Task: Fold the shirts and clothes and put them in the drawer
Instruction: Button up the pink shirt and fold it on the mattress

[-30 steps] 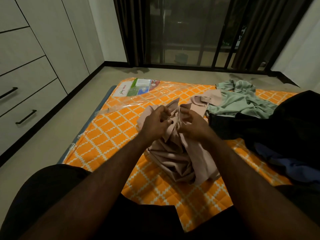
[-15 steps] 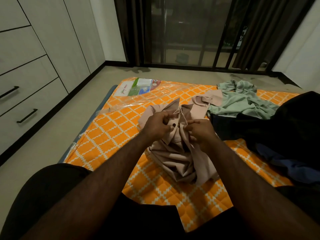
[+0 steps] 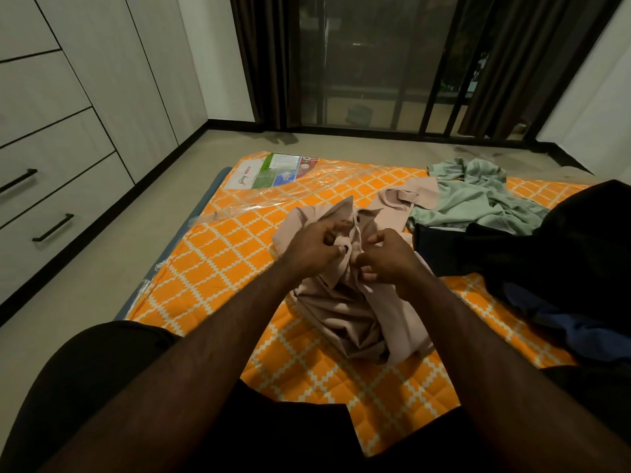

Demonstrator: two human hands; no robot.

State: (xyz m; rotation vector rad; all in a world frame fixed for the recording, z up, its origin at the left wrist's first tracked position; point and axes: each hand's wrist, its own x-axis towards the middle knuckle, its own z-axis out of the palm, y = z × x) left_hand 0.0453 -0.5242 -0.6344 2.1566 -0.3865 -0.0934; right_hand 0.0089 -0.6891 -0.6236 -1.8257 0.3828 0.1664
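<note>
Both hands pinch the beige shirt (image 3: pixel 345 302) mid-mattress (image 3: pixel 222 268) — left hand (image 3: pixel 312 247) and right hand (image 3: pixel 387 259) flanking its placket, which runs lengthwise away from the person.

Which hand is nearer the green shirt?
Right. The right hand grips the beige shirt just left of the green shirt; the left hand is farther left.

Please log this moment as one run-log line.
left hand: grips beige shirt | right hand: pinches beige shirt | unfolded, on mattress
</note>
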